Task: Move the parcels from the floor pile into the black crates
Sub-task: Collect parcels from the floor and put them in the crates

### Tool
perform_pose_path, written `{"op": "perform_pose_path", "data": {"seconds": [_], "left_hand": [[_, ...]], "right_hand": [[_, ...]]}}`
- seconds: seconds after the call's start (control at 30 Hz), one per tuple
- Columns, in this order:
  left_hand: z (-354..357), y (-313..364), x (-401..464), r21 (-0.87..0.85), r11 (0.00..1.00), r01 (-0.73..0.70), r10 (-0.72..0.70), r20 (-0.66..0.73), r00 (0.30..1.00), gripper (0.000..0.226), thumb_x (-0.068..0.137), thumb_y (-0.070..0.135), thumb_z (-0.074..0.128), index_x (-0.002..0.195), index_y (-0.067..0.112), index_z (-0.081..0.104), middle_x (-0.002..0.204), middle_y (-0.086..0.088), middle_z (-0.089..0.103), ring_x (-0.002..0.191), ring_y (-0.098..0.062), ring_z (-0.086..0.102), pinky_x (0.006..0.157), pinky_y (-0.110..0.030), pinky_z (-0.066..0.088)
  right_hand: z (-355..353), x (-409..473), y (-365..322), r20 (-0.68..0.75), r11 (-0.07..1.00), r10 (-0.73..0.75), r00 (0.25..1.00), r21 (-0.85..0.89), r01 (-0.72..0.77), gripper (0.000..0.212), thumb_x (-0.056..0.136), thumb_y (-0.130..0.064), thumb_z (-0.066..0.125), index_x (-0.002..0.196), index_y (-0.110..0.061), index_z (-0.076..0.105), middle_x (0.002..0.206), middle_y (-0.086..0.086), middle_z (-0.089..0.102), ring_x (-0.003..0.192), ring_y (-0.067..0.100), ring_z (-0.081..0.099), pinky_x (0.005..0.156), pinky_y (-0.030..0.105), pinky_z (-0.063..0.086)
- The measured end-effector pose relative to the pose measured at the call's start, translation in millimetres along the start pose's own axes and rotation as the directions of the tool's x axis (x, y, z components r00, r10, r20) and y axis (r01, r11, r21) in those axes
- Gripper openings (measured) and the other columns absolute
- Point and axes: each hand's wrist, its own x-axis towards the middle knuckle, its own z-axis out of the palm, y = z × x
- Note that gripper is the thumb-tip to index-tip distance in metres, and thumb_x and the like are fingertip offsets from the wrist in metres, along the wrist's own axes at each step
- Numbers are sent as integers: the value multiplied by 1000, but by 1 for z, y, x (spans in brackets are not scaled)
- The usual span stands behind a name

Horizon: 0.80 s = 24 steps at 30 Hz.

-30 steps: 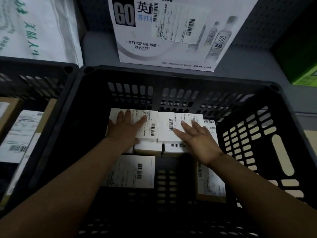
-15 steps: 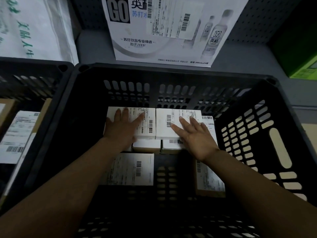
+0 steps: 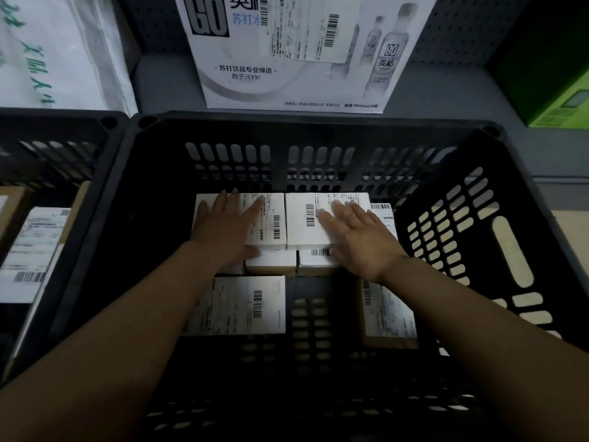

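head view: left hand (image 3: pixel 224 231) and right hand (image 3: pixel 358 240) stay flat, fingers straight, on the same two parcels (image 3: pixel 299 218), unmoved.

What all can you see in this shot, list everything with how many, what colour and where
middle crate: one, black, slotted walls, centre
left crate: one, black, beside it, holding labelled parcels
top parcels: two, white, side by side by the middle crate's far wall, stacked on others
lower parcels: several more, white-labelled, on the crate floor
drinks carton: one, white, behind the crates
white bag: one, far left
green box: one, far right
left hand: flat on the left top parcel
right hand: flat on the right top parcel
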Motion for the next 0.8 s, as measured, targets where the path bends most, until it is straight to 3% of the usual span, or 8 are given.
{"op": "perform_pose_path", "data": {"seconds": [0.2,0.33,0.5,0.6,0.67,0.8], "left_hand": [[5,0,2,4,1000,-30,30,7,1000,101,85,53,61,150,34,-14,159,-9,-15,146,-27,-11,118,-50,0],[3,0,3,-13,999,-30,29,-69,997,108,80,54,67,152,25,-9,159,-9,1,145,-29,5,118,-49,11],[7,-19,2,-90,990,106,-105,14,994,120,73,67,65,149,26,-18,159,-4,-16,144,-35,-15,117,-56,0],[8,-24,4,-106,989,100,-100,13,995,121,71,69,65,150,27,-16,159,-5,-15,144,-35,-16,117,-53,-3],[7,-21,5,-106,990,97,-97,6,995,121,72,67,67,150,26,-16,159,-7,-15,144,-34,-15,117,-53,-3],[7,-18,6,-151,983,100,-100,9,995,119,74,57,71,151,23,-13,159,-9,-14,144,-35,-15,117,-53,0]], "right_hand": [[-2,-4,3,32,1000,23,999,-5,-23,73,98,-34,43,153,-31,-4,162,4,-7,148,23,-7,119,37,0],[0,-4,4,23,999,43,999,-13,-43,72,96,-33,46,153,-29,2,162,6,0,148,25,1,119,38,6],[0,-4,4,-89,995,2,996,-101,-11,69,90,-35,56,150,-27,23,153,7,28,135,30,29,111,36,19],[2,-3,9,-131,996,-39,991,-83,28,70,84,-43,64,146,-24,37,142,11,40,131,31,33,112,36,20],[4,1,11,-132,999,-39,990,-17,37,78,79,-46,69,146,-22,37,143,14,38,135,32,28,114,37,19],[5,16,9,-12,999,-4,1000,51,5,100,77,-49,70,153,-28,11,161,6,0,148,24,-7,120,39,2]]}}
